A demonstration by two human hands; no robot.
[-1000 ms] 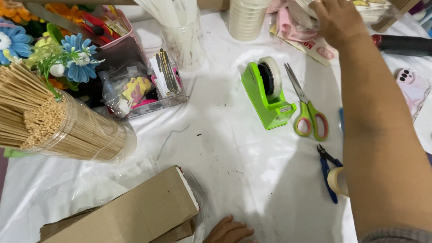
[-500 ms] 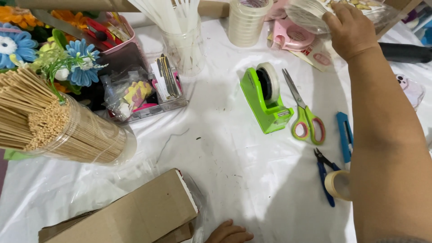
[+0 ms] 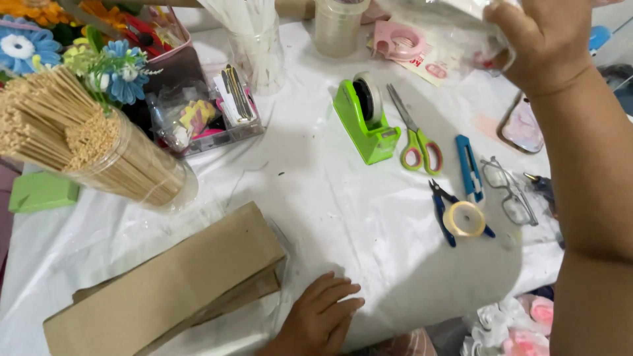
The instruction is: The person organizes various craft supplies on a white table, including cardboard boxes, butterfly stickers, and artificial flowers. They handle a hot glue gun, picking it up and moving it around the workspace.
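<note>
My right hand [image 3: 544,43] is raised at the top right, fingers closed on a crinkled clear plastic bag [image 3: 455,16] that runs off the top edge. My left hand [image 3: 323,316] lies flat on the white table cover [image 3: 316,198] at the bottom, fingers apart, holding nothing, just right of a long brown cardboard box [image 3: 171,283]. Below the right hand lie a green tape dispenser [image 3: 366,118], green-handled scissors [image 3: 415,135], a blue utility knife [image 3: 468,168] and a small roll of clear tape [image 3: 465,219] on blue pliers.
A clear jar of wooden skewers [image 3: 86,148] lies tilted at the left, beside artificial flowers [image 3: 79,53] and a clear box of small supplies [image 3: 211,115]. Eyeglasses [image 3: 508,188], a phone [image 3: 524,125], a pink tape holder [image 3: 399,39] and a cup of white sticks [image 3: 254,39] are further back.
My right hand has lifted the plastic bag up and toward me from the far side. My left hand has come further onto the table. The view has shifted right.
</note>
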